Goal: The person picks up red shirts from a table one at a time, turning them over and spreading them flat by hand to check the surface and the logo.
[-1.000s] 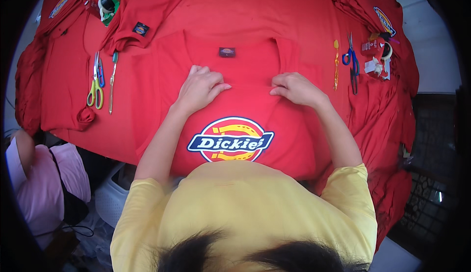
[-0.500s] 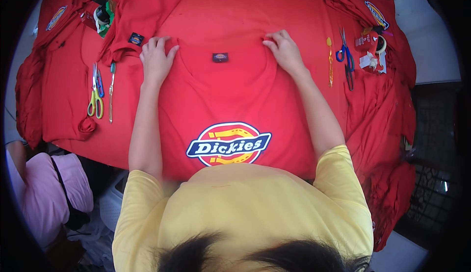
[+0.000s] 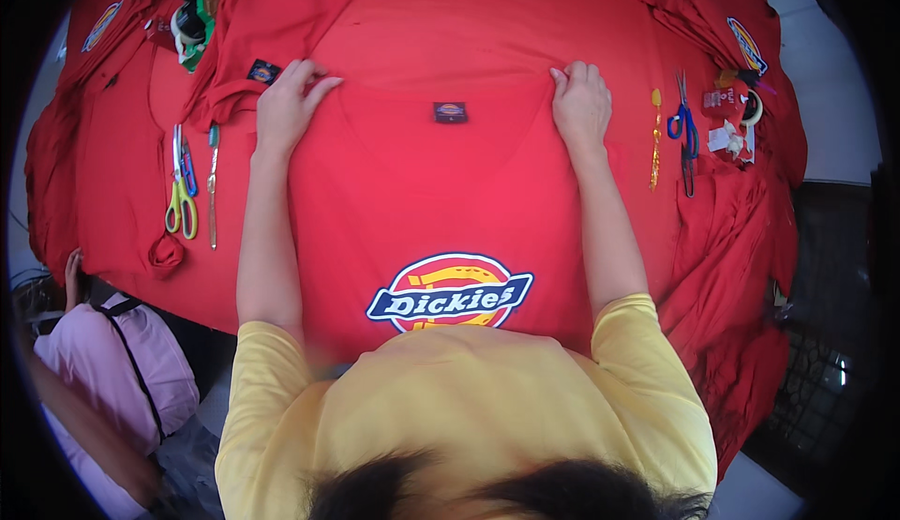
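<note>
A red T-shirt [image 3: 441, 182] lies flat on the table in front of me, with a small dark neck label [image 3: 450, 112] and a large oval printed emblem [image 3: 450, 293] near my chest. My left hand [image 3: 286, 103] presses flat on the shirt's left shoulder, fingers spread. My right hand [image 3: 581, 100] rests on the right shoulder, fingers curled onto the fabric edge. Both arms are stretched forward.
More red shirts cover the table and hang off the right side [image 3: 741, 267]. Yellow-handled scissors [image 3: 181, 192] and a thin tool [image 3: 213, 182] lie at left, blue-handled scissors [image 3: 684, 135] and a yellow tool [image 3: 655, 140] at right. A person in pink [image 3: 103, 370] sits lower left.
My hands moved from the middle of the shirt near the collar outward and away from me, to the two shoulders, smoothing the fabric flat.
</note>
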Available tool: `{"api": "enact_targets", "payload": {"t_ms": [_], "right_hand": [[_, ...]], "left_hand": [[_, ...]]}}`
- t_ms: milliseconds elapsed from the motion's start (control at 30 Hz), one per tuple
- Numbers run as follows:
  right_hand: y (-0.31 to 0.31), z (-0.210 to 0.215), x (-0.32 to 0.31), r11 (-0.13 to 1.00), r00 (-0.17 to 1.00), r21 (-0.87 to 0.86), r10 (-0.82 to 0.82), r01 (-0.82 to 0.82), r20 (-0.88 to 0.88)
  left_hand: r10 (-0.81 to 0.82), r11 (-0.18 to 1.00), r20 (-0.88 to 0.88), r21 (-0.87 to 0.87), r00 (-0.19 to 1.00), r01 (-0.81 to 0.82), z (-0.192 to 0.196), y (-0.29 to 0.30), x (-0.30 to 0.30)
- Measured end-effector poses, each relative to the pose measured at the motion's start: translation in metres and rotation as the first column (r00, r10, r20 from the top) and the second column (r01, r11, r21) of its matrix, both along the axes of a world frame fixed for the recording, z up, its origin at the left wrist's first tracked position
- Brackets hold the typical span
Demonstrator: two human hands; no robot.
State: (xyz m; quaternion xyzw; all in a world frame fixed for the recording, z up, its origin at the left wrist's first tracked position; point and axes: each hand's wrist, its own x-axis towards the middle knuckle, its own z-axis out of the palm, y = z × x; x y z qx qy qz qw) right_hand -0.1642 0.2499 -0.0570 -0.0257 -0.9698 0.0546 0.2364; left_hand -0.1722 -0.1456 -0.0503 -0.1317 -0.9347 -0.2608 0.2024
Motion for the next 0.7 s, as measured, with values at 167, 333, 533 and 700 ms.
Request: {"api": "enact_targets", "payload": {"t_ms": [167,333,533,700], "right_hand": [[-0.004,0.013,0.000,0.991,0.999,-0.126,0.051,-0.050,0.006],[-0.013,0.002,0.037,0.950,0.946,0.047,0.311,-0.308,-0.092],[-0.015,-0.003,0.049,0.954,0.953,-0.020,0.300,-0.299,0.036],[-0.017,0.016,0.105,0.923,0.923,-0.045,0.384,-0.382,0.031]], "left_hand": [[-0.004,0.991,0.061,-0.133,0.998,0.012,0.014,0.007,-0.004],[0.152,0.953,-0.004,-0.266,0.988,-0.147,0.012,0.036,0.044],[0.069,0.946,-0.004,-0.318,0.998,-0.067,-0.007,0.031,0.059],[0.016,0.987,-0.049,-0.160,0.999,-0.024,0.006,0.045,0.114]]}}
